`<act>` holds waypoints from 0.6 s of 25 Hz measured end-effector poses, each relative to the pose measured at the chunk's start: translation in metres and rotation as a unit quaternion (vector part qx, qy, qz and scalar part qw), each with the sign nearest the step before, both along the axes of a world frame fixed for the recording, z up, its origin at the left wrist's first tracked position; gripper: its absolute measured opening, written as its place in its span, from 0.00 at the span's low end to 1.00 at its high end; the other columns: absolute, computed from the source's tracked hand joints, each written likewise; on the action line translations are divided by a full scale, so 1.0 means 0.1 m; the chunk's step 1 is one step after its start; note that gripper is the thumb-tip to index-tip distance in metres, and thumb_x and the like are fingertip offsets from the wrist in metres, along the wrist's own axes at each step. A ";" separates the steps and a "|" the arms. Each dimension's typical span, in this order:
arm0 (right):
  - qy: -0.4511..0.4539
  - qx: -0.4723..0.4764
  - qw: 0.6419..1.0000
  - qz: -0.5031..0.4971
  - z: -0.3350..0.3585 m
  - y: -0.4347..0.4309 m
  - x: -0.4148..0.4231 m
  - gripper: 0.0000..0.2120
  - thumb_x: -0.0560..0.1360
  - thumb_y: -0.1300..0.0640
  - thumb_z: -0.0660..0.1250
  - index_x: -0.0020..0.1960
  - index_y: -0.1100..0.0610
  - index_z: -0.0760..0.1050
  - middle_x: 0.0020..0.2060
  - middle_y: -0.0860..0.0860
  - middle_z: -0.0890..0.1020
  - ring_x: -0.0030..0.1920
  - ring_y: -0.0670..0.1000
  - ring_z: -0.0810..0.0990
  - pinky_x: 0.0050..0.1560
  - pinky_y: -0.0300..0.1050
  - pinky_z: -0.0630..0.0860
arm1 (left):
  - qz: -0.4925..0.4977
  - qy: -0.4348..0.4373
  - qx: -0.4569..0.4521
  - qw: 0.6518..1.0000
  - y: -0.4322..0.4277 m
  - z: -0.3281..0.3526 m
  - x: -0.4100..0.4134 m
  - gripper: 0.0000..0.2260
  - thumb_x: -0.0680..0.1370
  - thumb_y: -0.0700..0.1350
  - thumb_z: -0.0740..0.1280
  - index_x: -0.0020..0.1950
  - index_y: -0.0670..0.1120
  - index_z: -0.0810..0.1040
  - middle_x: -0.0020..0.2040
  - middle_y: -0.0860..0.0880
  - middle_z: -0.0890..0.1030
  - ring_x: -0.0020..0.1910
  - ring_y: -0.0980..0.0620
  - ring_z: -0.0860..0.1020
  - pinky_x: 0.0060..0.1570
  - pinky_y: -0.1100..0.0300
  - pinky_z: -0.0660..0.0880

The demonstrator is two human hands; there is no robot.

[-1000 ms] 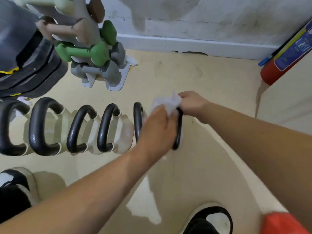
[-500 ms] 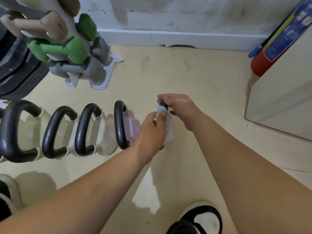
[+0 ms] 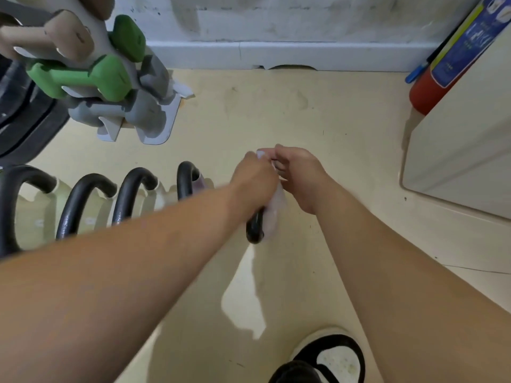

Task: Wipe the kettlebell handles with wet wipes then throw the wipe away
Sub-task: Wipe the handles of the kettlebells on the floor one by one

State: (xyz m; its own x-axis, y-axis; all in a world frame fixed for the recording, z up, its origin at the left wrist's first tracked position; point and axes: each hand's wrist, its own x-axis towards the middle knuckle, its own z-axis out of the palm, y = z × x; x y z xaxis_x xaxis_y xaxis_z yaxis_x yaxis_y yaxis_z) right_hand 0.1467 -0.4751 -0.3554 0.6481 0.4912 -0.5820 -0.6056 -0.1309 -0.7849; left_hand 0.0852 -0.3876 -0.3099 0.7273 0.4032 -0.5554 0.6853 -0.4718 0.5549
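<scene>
A row of pale kettlebells with black handles stands on the floor at the left. The rightmost kettlebell handle (image 3: 255, 226) is mostly covered by my hands; only its near end shows. My left hand (image 3: 255, 181) is wrapped around that handle with a white wet wipe (image 3: 273, 208) pressed against it. My right hand (image 3: 300, 172) sits just beyond, fingers pinching the far end of the wipe at the top of the handle. The neighbouring kettlebell handle (image 3: 184, 179) stands to the left.
A white rack with green, grey and beige dumbbells (image 3: 83, 76) stands at the back left. A red fire extinguisher (image 3: 431, 81) leans by a cream cabinet (image 3: 464, 150) on the right. My black-and-white shoe (image 3: 329, 357) is near the bottom. A white skirting board (image 3: 276, 55) runs along the wall.
My left hand has slid along the handle with the wipe, and the wipe has gone from bunched at the top to stretched down the handle. The view has shifted slightly.
</scene>
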 end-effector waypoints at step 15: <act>-0.030 -0.060 0.997 -0.030 -0.10 -0.01 -0.15 0.13 0.72 0.54 0.66 0.46 0.63 0.81 0.39 0.49 0.82 0.46 0.50 0.82 0.62 0.53 0.78 | -0.222 0.066 0.313 0.921 -0.33 -0.06 -0.86 0.17 0.74 0.27 0.51 0.56 0.36 0.75 0.65 0.17 0.63 0.59 0.26 0.53 0.50 0.55 0.69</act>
